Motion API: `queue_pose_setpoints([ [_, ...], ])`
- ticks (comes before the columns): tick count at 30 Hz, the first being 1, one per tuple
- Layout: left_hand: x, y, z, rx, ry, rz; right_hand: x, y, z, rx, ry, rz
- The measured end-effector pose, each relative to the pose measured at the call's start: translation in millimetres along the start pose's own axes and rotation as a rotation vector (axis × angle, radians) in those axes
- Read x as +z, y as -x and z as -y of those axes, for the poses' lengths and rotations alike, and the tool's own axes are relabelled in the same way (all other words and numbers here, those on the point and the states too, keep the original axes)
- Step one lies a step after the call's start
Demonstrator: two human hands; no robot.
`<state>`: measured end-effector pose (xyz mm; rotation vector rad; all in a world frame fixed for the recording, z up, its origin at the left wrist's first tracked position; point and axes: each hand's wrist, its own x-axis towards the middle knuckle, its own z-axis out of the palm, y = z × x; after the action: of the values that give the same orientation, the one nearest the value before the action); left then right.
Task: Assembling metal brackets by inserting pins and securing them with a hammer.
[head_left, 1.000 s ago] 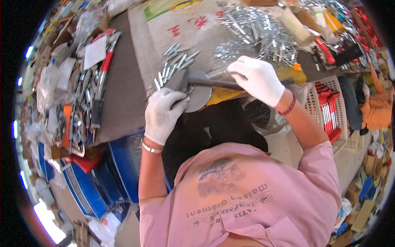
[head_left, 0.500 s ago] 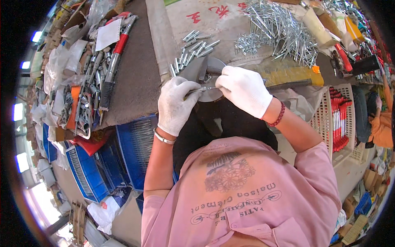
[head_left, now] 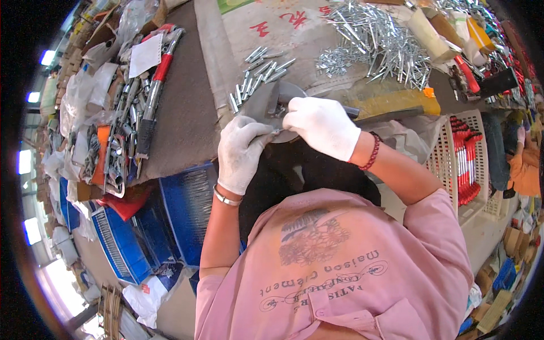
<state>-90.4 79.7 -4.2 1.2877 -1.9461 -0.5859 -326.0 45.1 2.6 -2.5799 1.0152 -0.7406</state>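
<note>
My left hand (head_left: 241, 153), in a white knit glove, is closed in a pinch on a small silvery metal piece (head_left: 276, 131). Opposite it, my gloved right hand (head_left: 324, 126) has its thumb and fingers pressed together close to that piece; what lies in them is hidden. Just beyond both hands stands a grey metal fixture (head_left: 262, 101) with a rounded plate, partly covered by my fingers. Several short metal sleeves (head_left: 263, 71) lie loosely beyond it, to the left. Farther right is a heap of long thin metal pins (head_left: 391, 48), with a pile of smaller metal pieces (head_left: 334, 61) beside it.
Tools and plastic bags crowd the left, with a red-and-black handled tool (head_left: 156, 85) along their edge. Blue bins (head_left: 187, 198) stand below the table edge. At right are a cream crate (head_left: 484, 153) of red-handled tools and a person in orange (head_left: 524, 170).
My right hand has come left and slightly lower, closer to my left hand. The thin metal rod that showed between them is now mostly hidden. The whole view has shifted slightly.
</note>
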Motion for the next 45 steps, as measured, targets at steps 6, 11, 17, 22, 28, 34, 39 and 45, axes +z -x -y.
queue_pose_setpoints([
  [6,-2.1,2.7,-9.8,0.012,-0.043,-0.054,-17.1,4.3,-17.2,0.059,0.134,-0.131],
  [11,-0.4,4.0,-11.8,0.016,-0.039,-0.074,-34.3,-3.6,-76.9,0.259,0.429,-0.145],
  [17,1.5,4.4,-11.3,0.011,-0.039,-0.082,-18.4,-20.7,-93.5,0.341,0.478,-0.014],
  [22,1.4,4.7,-8.5,0.017,-0.033,-0.079,-31.4,-30.3,-85.5,0.382,0.261,0.060],
  [28,-0.5,4.6,-9.2,0.011,-0.116,-0.063,-23.8,-25.0,-27.7,0.241,-0.176,-0.093],
  [34,3.3,7.1,-4.7,-0.001,-0.130,-0.055,-0.6,-12.0,17.4,0.119,-0.149,-0.164],
  [39,5.3,10.8,-1.5,-0.003,-0.126,-0.066,8.3,-11.7,21.3,0.139,-0.212,-0.138],
  [45,4.6,11.4,-3.5,-0.005,-0.135,-0.083,6.9,-11.8,24.6,0.110,-0.167,-0.131],
])
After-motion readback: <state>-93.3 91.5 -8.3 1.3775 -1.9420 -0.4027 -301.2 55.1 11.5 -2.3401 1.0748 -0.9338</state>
